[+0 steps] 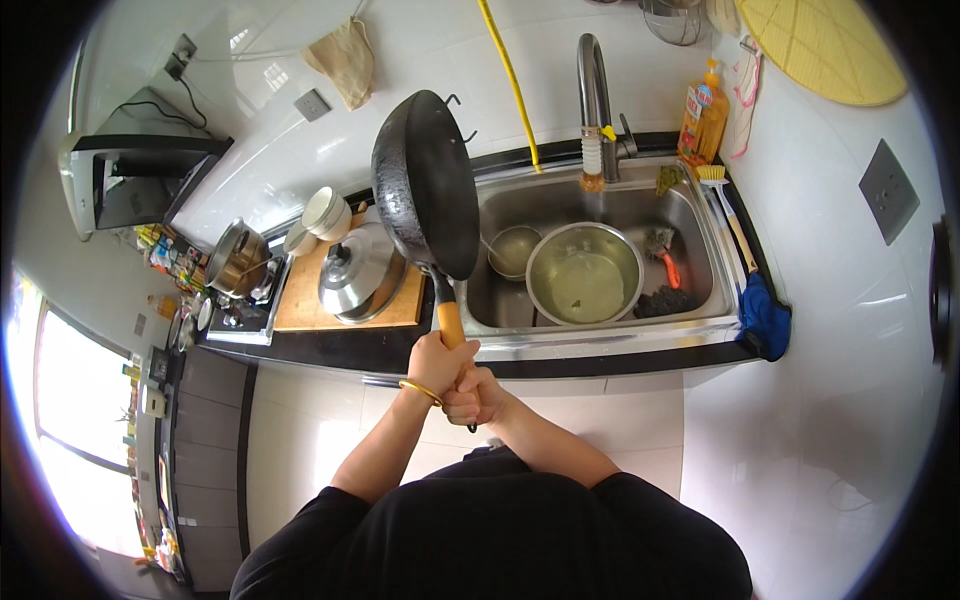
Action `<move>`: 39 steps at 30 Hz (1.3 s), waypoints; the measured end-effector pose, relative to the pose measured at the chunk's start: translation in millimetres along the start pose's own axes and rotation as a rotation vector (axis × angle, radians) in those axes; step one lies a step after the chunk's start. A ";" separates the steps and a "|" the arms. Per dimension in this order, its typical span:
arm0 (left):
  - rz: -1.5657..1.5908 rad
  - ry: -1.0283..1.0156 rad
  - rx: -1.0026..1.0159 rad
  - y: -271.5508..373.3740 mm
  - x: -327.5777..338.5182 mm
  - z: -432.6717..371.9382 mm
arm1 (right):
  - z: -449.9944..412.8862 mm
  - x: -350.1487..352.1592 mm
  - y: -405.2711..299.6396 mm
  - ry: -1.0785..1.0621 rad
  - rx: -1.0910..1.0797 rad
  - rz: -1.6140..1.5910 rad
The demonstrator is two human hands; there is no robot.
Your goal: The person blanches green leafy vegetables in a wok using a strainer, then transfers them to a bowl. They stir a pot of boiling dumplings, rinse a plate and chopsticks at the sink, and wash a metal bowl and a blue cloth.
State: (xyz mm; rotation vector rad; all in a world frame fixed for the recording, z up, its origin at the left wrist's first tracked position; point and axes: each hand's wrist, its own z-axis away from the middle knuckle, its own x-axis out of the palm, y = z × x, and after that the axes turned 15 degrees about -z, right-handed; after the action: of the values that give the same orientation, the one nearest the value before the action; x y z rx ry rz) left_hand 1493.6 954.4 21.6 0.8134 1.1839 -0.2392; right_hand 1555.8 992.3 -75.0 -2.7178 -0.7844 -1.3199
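Note:
A black wok (427, 187) is held up on edge, its dark inside turned to the right, between the cutting board and the sink. My left hand (436, 358), with a gold bangle at the wrist, is closed around its wooden handle (450, 324). Lower on the same handle, close to its end, my right hand (478, 397) grips it too. In the steel sink (495, 315) sits a metal basin (585, 277) of cloudy greenish water, with a ladle (515, 251) to its left.
A lidded pot (360, 270) and stacked bowls (328, 214) stand on a wooden board (300, 300). Over the sink rises a faucet (589, 82). A red-handled scrubber (667, 259), steel wool (661, 301), a soap bottle (703, 116) and a blue cloth (763, 315) are at right.

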 end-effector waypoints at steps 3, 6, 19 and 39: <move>-0.018 0.004 0.010 2.9 -2.6 5.4 | -1.1 3.5 5.1 -0.014 0.009 -0.033; -0.042 0.016 0.024 3.8 -3.8 7.9 | -0.7 -0.5 5.5 -0.031 0.030 -0.020; 0.136 -0.142 0.057 -1.9 9.9 7.2 | 15.3 16.8 14.8 0.281 -0.063 0.079; 1.158 -0.436 0.201 -83.2 -29.3 63.9 | -43.3 31.4 101.3 0.897 -0.090 0.577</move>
State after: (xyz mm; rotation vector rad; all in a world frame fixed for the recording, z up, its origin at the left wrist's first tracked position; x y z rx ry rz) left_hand 1481.5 846.1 20.1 1.4091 0.1631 0.4152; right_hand 1585.5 907.4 -4.2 -1.7879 0.1281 -2.0847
